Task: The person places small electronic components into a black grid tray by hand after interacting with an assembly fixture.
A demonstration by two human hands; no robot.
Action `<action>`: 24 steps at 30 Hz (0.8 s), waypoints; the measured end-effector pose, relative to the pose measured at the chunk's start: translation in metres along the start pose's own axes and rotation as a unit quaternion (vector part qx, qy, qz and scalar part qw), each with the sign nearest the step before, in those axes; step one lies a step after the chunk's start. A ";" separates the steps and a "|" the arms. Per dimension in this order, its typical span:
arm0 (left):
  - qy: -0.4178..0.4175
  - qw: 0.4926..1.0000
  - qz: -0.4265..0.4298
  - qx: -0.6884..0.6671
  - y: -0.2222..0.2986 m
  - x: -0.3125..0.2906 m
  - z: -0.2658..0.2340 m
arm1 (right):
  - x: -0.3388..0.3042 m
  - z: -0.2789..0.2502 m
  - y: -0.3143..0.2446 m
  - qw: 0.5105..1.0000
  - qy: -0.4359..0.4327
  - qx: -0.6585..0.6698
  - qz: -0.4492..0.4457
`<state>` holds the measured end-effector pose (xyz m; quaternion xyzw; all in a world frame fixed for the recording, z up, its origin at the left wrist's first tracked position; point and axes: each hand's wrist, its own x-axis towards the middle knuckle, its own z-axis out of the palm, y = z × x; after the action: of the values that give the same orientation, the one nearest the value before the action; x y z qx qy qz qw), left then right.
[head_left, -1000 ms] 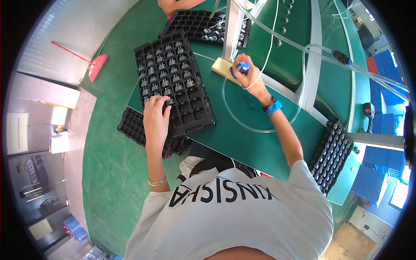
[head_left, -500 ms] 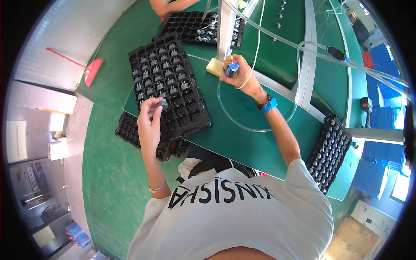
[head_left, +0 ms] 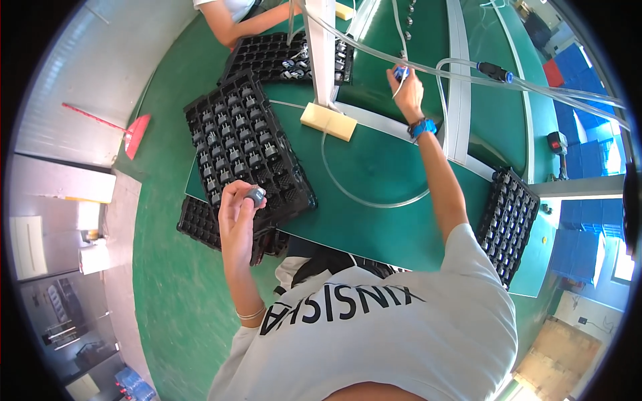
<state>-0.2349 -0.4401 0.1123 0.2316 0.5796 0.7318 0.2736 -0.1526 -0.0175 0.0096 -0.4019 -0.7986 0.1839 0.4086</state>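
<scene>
My left hand pinches a small grey plug over the near edge of a black compartment tray. Upright plugs with metal pins fill most of that tray, while some cells at its near right end hold none. My right hand stretches far out over the green conveyor belt, its fingers closed round a small blue hand tool. Part of the tool is hidden by my fingers and by a white cord. Several small plugs stand in a row on the belt past my hand.
A yellow block lies at the foot of a white post. Clear tubes loop over the table and across the belt. Another tray with cabled parts sits by a co-worker's arm. A filled tray stands at right.
My right hand has moved away from the yellow block, outward over the belt, with the blue tool. My left hand has drawn slightly nearer, still holding the plug.
</scene>
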 end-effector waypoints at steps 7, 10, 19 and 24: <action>-0.012 1.000 0.002 -0.020 -0.009 0.000 0.009 | 0.018 0.001 0.019 0.996 0.011 -0.075 -0.038; -0.029 0.999 0.034 0.010 -0.005 0.002 0.023 | 0.008 -0.013 -0.004 0.981 0.097 -0.106 -0.133; -0.106 0.986 0.128 -0.032 -0.007 0.011 0.045 | -0.108 -0.085 -0.170 0.563 -0.406 0.680 0.237; -0.125 0.984 0.119 -0.036 -0.004 0.010 0.055 | -0.133 -0.096 -0.188 0.544 -0.481 0.626 0.285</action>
<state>-0.2058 -0.3927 0.1209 0.3785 0.4822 0.7449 0.2636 -0.1226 -0.2409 0.1164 -0.1021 -0.4008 0.9097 0.0374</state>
